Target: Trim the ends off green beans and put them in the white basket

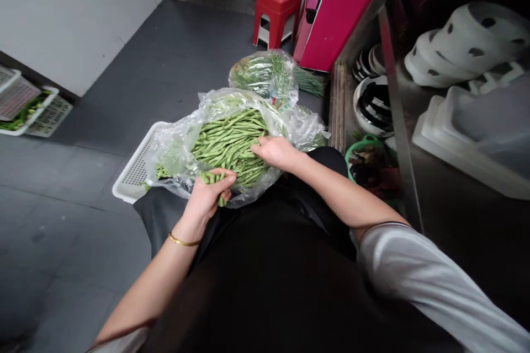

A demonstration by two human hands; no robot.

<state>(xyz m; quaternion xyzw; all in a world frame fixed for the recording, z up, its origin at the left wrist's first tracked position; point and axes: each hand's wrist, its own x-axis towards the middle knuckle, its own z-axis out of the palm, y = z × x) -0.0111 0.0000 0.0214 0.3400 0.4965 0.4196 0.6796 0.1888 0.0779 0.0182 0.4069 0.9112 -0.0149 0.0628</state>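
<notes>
Dark grey floor tiles (83, 176) fill the background, and a black apron (265, 276) covers our lap in the foreground. Our left hand (207, 198) closes around a small bundle of green beans (215, 179), the fingers curled over the cut ends and pressing them together. Just beyond that grip lies the clear plastic bag (182, 146), open and heaped with loose beans (227, 143). Our right hand (275, 151) rests palm-down on the heap, to the right of and slightly beyond the left-hand grip; the fingers are bent into the beans, but we cannot tell whether they pinch any. A gold bangle (182, 241) circles the left wrist. Beneath the bag, to the left of the grip, a white slotted basket (132, 176) shows. Farther beyond the hands sits a second bag of greens (263, 74), then a red stool (277, 8) and a magenta cabinet (335, 16). Well to the right of the right hand, a green basket (356, 149) and stacked white trays (472, 138) stand on metal shelving.
</notes>
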